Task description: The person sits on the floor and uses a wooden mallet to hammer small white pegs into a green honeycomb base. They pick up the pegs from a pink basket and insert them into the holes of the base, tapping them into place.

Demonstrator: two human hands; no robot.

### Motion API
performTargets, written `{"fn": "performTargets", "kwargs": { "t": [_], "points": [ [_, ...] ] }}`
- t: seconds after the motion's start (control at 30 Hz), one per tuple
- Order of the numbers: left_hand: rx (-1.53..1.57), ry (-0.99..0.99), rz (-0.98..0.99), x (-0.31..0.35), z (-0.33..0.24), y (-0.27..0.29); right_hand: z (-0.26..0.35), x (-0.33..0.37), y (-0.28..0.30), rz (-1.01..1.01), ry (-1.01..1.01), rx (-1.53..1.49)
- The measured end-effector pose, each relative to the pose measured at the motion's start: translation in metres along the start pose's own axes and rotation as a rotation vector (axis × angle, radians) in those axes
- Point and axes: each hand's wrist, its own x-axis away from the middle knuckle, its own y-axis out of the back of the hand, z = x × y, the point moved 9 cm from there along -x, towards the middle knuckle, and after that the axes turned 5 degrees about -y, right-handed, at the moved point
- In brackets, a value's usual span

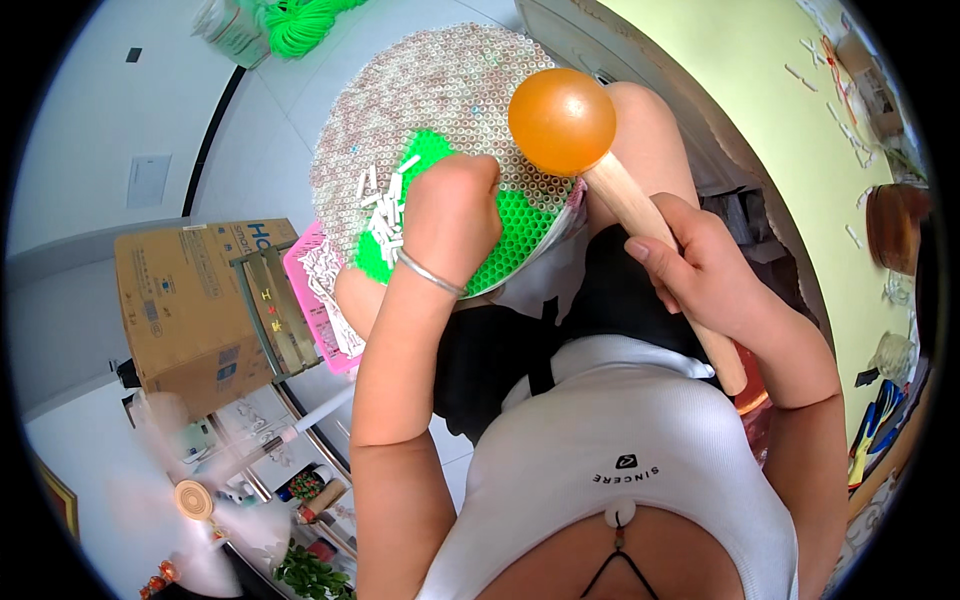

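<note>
A wooden-handled mallet (628,203) with a round orange head is gripped in my right hand (698,262), its head raised at the right side of a round board. The board (430,90) lies over my lap. Small pale tubes stand packed in most of it, and a bare green honeycomb part (518,235) shows on the near side. Above that green part my left hand (450,215) is closed in a fist; whatever its fingers hold is hidden. Loose white tubes (388,220) lie in a heap beside it on the board.
A pink basket (305,290) of white tubes stands left of the board, beside a big cardboard box (185,310). At lower left a fan (194,499) is blurred. Green rope (300,25) lies at the top. A yellow-green table (780,130) on the right bears scattered white pieces.
</note>
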Motion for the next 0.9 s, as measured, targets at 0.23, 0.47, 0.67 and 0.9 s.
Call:
{"fn": "performTargets", "kwargs": {
  "t": [0.23, 0.47, 0.67, 0.9],
  "points": [
    [0.230, 0.256, -0.104, 0.012, 0.019, 0.011, 0.006, -0.006, -0.015, 0.073, -0.069, 0.037],
    [-0.139, 0.204, -0.277, 0.057, 0.092, 0.039, 0.056, 0.001, -0.036, -0.035, 0.483, 0.349],
    [-0.255, 0.389, -0.169, 0.052, 0.081, 0.026, 0.021, -0.014, -0.013, -0.043, 0.000, 0.139],
    [-0.276, 0.451, -0.132, 0.044, 0.079, 0.021, 0.008, -0.005, -0.016, 0.031, 0.009, 0.006]
  ]
}}
